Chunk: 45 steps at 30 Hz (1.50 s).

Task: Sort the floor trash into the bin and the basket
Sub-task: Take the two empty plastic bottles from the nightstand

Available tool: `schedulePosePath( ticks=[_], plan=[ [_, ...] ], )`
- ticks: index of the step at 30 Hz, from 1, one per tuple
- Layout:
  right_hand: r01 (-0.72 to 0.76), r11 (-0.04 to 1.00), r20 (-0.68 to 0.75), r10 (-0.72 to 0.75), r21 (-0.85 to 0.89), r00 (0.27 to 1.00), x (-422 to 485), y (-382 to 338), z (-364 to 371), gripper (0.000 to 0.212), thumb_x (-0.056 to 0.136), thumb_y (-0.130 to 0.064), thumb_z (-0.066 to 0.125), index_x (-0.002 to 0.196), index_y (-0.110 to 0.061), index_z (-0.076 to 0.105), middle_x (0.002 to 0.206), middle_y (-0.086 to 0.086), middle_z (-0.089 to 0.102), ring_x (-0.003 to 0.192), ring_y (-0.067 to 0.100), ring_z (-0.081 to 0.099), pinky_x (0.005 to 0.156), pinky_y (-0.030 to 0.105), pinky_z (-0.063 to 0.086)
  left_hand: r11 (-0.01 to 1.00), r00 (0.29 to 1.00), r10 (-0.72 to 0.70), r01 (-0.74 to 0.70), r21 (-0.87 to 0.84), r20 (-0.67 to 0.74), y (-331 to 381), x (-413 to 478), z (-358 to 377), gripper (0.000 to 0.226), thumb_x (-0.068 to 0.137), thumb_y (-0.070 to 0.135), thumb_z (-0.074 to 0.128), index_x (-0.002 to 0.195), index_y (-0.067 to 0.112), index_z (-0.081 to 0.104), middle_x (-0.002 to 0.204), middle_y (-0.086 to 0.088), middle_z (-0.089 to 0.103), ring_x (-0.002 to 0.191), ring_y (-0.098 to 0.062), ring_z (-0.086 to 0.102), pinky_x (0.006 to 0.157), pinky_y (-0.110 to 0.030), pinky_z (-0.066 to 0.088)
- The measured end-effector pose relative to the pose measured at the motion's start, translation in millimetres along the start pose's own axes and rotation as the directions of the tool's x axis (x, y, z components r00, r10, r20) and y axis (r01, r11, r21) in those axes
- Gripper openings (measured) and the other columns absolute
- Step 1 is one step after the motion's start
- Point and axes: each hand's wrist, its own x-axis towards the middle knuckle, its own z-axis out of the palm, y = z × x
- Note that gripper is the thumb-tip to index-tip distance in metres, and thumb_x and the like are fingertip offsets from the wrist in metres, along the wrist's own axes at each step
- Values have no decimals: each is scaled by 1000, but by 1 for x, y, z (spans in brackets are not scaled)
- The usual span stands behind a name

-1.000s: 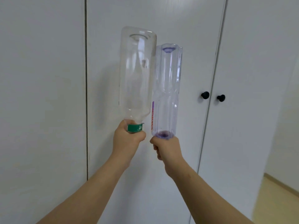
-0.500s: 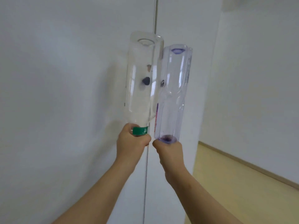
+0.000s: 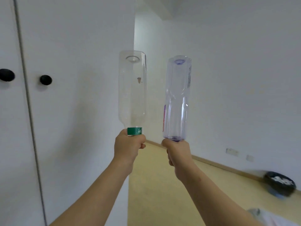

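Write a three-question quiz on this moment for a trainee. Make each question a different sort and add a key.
1. True or false: the left hand holds the green-banded bottle neck down, base up.
2. Where is the dark container? A. on the floor by the wall at the right. B. on a table. C. on a chair.
3. Fill in: the right hand grips a waisted bottle tinted ____.

Key: 1 true; 2 A; 3 purple.
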Motion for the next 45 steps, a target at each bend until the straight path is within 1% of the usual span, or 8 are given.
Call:
schedulePosePath(
  ticks=[5,12,22,24,27,32,38,45],
  plan=[
    [-40,999,-107,40,0,993,43,18,-60,29,75,1,53,60,-16,35,47,-2,24,46,14,17,48,25,14,996,994,-82,84,-26,75,-30,20,69,22,78,-2,58,77,17,48,72,-2,50,58,-11,53,50,-23,29],
    [-87,995,-232,75,-41,970,124,46,-118,28,75,0,53,63,-15,33,47,-2,21,47,15,15,48,25,13,994,977,-101,107,-22,186,-71,83,156,23,78,-4,58,76,16,47,69,-1,50,56,-11,53,50,-23,29],
    [-159,985,-347,129,-59,929,323,78,-138,22,78,-2,52,68,-13,36,46,-1,22,39,12,16,38,18,15,997,948,-82,81,16,307,-130,268,273,23,74,-3,60,73,17,48,65,0,51,54,-14,51,50,-23,30],
    [-167,986,-357,148,-21,922,356,83,-146,24,79,-1,52,67,-13,35,46,-1,22,38,12,16,39,17,14,997,944,-72,70,17,321,-141,302,297,23,73,-2,60,73,18,48,66,-1,52,54,-14,51,51,-24,30],
    [-189,969,-366,235,159,900,403,99,-169,31,83,-1,51,64,-17,32,44,-4,22,33,9,17,39,17,14,991,929,-130,132,17,347,-168,346,343,24,75,-2,60,74,18,47,68,0,51,56,-13,53,50,-23,29],
    [-228,966,-442,259,123,859,473,128,-223,31,82,-2,53,65,-17,33,46,-3,22,33,9,18,39,18,15,968,864,-242,244,54,441,-213,387,426,21,77,-2,59,78,15,48,71,-1,50,56,-12,52,49,-23,28],
    [-215,976,-535,201,37,821,571,138,-324,21,83,-2,54,73,-13,39,53,2,23,38,10,18,40,18,15,983,870,-173,185,19,462,-228,465,546,25,79,-3,59,81,19,47,74,-2,52,59,-13,53,49,-24,31],
    [-195,980,-583,184,46,791,713,132,-417,21,83,-6,56,70,-14,42,54,1,22,43,12,16,42,21,15,989,821,-130,149,11,556,-234,542,703,26,78,-2,62,82,20,47,78,-2,53,58,-12,53,49,-24,32]
  ],
)
